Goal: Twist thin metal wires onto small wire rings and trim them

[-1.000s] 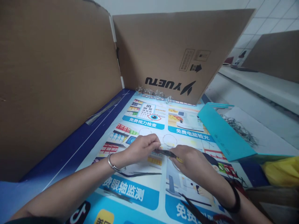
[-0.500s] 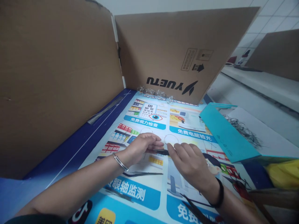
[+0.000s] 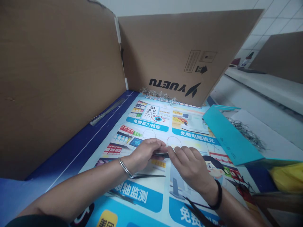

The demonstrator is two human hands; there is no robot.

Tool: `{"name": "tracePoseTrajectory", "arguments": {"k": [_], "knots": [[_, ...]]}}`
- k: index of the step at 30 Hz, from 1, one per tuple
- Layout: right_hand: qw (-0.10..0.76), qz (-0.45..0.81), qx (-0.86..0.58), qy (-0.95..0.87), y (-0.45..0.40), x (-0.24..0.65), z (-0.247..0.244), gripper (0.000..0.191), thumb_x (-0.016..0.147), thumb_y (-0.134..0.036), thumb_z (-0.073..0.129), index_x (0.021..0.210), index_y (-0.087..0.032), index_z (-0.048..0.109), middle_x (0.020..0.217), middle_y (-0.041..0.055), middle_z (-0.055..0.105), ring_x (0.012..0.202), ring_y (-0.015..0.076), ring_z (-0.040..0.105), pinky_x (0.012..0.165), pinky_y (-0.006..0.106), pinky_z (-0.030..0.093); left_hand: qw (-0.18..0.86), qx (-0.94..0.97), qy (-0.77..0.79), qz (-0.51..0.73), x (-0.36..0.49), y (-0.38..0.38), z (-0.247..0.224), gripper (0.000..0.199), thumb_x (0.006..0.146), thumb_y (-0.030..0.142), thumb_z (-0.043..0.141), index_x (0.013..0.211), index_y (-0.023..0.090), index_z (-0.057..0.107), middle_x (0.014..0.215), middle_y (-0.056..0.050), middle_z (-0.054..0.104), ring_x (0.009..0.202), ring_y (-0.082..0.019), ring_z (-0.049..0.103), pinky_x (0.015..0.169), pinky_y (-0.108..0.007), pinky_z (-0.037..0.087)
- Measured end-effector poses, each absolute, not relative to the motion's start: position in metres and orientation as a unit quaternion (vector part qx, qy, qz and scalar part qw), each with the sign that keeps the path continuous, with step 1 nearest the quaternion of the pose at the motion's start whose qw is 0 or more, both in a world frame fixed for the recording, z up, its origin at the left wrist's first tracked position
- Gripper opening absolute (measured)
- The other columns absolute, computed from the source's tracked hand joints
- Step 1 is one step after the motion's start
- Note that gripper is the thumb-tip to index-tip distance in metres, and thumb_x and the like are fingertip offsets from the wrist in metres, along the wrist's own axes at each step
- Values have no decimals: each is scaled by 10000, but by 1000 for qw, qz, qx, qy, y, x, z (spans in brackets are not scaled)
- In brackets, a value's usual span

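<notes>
My left hand, with a silver bangle at the wrist, is closed in a pinch. My right hand, wearing a black band, has its fingers curled and meets the left fingertips over the printed mat. Between them runs a thin dark strip, its ends hidden by the fingers. Just beyond the fingers a thin round loop shows; whether it is wire or print I cannot tell. Below my hands lie a dark thin strip, a loose bundle of strips and a darker bundle.
Cardboard panels stand at the left and back. Clear scraps lie along the back panel's foot. At right, a turquoise box holds tangled thin wire-like pieces, beside a yellow item. Clear strips lie left.
Both hands have drawn closer together, the left moving slightly right, so less of the dark strip shows between them. The things lying around have stayed put.
</notes>
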State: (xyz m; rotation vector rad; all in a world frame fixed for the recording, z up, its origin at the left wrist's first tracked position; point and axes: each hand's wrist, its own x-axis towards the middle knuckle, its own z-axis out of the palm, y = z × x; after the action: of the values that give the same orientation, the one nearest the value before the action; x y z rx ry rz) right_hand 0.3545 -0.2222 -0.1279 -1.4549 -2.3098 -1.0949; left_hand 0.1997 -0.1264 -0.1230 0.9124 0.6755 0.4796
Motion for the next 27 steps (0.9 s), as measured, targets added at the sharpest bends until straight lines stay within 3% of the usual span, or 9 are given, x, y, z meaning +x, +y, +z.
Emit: {"name": "tracePoseTrajectory", "arguments": {"k": [27], "knots": [[91,-341,-501,-790,-221,355,-131,234,870,-117,484,1078,-100,590,838,92,615,765,212,474,666,366,313,809,442,308,234,200,-125,-125,148,765,273,625,763,126,628,741,-42,655,718,-146,618,737,-301,473]]}}
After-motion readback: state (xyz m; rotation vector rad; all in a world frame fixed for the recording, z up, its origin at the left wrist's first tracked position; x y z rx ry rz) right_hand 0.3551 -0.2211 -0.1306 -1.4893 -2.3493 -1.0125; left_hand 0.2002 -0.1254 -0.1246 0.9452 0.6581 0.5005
